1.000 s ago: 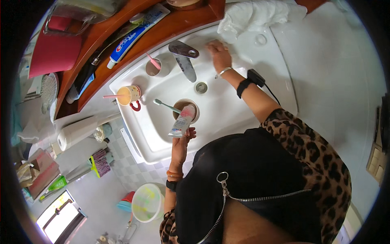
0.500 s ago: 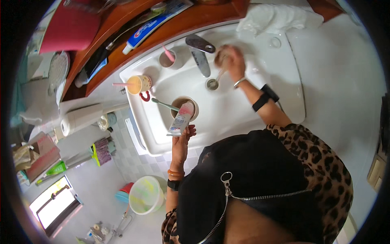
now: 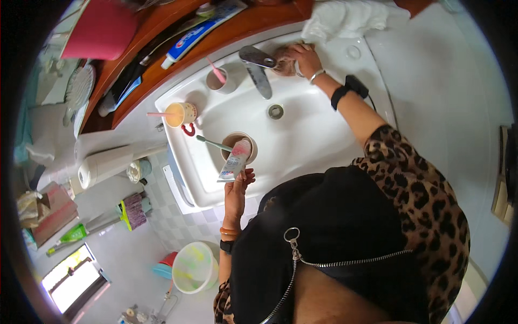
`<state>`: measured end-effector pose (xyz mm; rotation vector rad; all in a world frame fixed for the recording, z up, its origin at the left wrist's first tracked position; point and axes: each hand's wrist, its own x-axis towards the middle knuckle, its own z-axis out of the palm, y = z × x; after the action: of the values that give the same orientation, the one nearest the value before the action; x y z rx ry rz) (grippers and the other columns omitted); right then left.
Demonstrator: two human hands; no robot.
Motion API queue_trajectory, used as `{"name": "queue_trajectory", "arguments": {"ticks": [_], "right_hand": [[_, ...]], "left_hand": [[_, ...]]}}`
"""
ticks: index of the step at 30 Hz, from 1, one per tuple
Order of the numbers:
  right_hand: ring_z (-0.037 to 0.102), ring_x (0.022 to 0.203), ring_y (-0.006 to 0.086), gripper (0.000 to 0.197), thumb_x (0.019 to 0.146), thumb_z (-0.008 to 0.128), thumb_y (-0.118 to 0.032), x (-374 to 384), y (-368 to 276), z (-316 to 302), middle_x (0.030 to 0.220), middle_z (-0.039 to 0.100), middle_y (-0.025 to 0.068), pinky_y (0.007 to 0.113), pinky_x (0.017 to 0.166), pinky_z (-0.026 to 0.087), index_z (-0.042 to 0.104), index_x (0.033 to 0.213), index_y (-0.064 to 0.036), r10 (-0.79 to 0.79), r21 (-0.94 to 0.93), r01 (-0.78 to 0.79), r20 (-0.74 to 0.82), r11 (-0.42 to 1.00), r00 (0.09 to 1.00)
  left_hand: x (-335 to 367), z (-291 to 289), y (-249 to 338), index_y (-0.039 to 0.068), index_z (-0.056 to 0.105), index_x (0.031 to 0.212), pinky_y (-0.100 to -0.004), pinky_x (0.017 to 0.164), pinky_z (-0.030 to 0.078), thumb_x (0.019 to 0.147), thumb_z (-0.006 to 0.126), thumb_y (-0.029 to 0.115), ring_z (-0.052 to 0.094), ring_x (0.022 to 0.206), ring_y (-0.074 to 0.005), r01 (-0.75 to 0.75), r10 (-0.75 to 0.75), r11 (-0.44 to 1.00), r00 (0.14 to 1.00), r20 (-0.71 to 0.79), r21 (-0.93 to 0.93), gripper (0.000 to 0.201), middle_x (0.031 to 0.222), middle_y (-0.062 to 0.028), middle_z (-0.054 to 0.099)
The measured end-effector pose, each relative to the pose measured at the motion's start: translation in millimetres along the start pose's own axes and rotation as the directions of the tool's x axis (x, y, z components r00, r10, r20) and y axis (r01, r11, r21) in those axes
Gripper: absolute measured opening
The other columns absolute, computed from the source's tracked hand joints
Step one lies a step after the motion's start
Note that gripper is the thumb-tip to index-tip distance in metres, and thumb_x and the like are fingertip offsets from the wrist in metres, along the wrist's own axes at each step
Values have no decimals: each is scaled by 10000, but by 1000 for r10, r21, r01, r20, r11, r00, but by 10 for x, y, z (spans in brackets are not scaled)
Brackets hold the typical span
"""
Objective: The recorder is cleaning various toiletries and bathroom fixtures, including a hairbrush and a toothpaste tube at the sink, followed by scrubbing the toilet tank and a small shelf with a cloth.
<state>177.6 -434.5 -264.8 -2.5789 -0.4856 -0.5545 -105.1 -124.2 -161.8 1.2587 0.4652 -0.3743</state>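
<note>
Near the basin's front left, my left hand (image 3: 237, 186) has its fingers closed at the lower end of a white and pink toothpaste tube (image 3: 233, 164). The tube's other end rests in a cup (image 3: 255, 148) with a brownish inside, beside a green toothbrush (image 3: 213, 143). At the back of the sink (image 3: 307, 135), my right hand (image 3: 307, 60) presses on a brownish, crumpled cloth-like thing (image 3: 283, 60) just right of the faucet (image 3: 258, 75). The hand's fingers curl over it, and part of it is hidden behind the faucet handle.
A cup (image 3: 229, 85) with a pink toothbrush and a patterned cup (image 3: 188, 113) with a red handle stand on the sink's left ledge. A wooden shelf (image 3: 154, 81) holds a blue toothpaste tube (image 3: 189, 43). White cloth (image 3: 345, 21) lies at the back right.
My right hand has moved back and slightly left from above the basin, carrying the brownish cloth-like thing to the ledge by the faucet. My left hand keeps its place at the tube.
</note>
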Motion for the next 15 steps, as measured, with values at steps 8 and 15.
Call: {"name": "queue_trajectory", "arguments": {"ticks": [8,15], "right_hand": [[475,1094,284,402,780,422,29,-768,381,-295,1182,536,35,364,899,414,567,1091,-181,247,-67,-241,94,968,965],[511,1003,335,344,771,558,-123,-1701,264,-1009,1185,525,19,399,814,466,546,1105,-205,444,-327,-362,226,873,867]], "left_hand": [[132,139,77,31,504,922,-329,833,456,941,434,187,548,916,-185,14,-31,993,989,145,118,172,1022,-114,564],[430,308,-38,7,513,883,-339,825,460,939,451,276,564,882,-203,-31,-34,981,944,329,190,282,995,-149,576]]}}
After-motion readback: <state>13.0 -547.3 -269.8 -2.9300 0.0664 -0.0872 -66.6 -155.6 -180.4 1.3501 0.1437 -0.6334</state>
